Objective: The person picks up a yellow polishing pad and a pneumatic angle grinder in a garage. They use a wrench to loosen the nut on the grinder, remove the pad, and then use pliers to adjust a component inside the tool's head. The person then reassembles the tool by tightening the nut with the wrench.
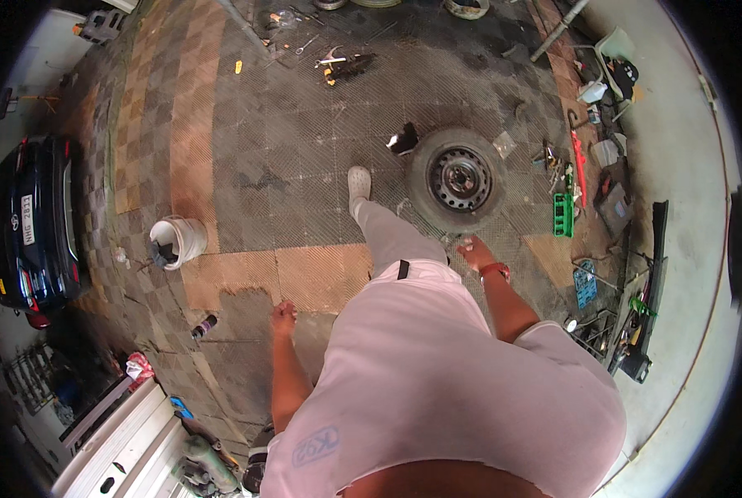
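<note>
My left hand [284, 318] hangs over the floor at the left of my body, its fingers curled in and no object showing in them. On the other side my right hand [474, 253] is out in front of my hip, fingers loosely bent and apart, holding nothing that I can see. Nearest to it, a tyre on a dark steel rim [462, 180] lies flat on the floor. It is not clear whether the fingers touch the tyre; a small gap seems to show. One foot in a light clog [358, 184] is forward, left of the wheel.
A white bucket [190, 238] with dark cloth and a spray can [204, 326] stand at left, near a dark car [32, 222]. Tools [342, 66] lie ahead. Along the right wall are a green tray [563, 215], a blue tool case [585, 284] and a chair [617, 62].
</note>
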Tool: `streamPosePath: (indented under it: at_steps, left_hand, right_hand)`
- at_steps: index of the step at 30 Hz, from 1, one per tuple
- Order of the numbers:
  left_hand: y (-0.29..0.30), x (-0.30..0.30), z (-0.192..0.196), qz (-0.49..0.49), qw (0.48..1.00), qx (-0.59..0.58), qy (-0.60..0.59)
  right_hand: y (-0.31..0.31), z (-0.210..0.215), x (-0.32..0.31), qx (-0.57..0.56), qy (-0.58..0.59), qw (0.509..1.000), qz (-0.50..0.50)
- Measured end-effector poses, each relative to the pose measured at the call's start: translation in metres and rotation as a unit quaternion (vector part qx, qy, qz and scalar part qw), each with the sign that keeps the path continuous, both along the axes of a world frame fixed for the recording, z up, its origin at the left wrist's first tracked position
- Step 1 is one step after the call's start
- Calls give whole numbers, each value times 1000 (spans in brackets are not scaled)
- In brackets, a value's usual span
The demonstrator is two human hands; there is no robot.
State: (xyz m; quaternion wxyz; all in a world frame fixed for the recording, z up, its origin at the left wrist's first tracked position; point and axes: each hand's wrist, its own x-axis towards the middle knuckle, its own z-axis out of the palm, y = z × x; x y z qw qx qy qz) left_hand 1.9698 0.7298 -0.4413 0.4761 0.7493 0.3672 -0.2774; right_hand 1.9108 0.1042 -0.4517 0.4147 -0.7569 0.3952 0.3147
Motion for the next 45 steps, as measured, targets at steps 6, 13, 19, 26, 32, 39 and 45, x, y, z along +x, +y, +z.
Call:
streamPosePath:
  at_steps: [6, 13, 19, 26, 32, 39, 45]
  left_hand:
    - [3, 81, -25, 26, 992, -123, -6]
    - [-4, 234, 12, 136, 969, -207, -15]
    - [-49, 450, 4, -15, 996, -69, -44]
    - [-87, 693, -47, -286, 957, -56, -7]
    - [-116, 819, -49, -623, 773, -32, 111]
    - [-101, 847, -169, -682, 719, 25, 130]
    - [-149, 909, -219, -619, 765, 164, 67]
  right_hand:
    - [-10, -38, 195, -53, -25, 996, 60]
    - [6, -39, 447, -121, -115, 977, 131]
    - [44, 2, 651, -54, -177, 975, 124]
    - [100, -37, 779, 15, -205, 978, 31]
    - [142, -142, 817, 61, -46, 997, 32]
    - [177, -282, 963, 25, -15, 997, 78]
    - [164, -496, 1063, -74, -37, 994, 72]
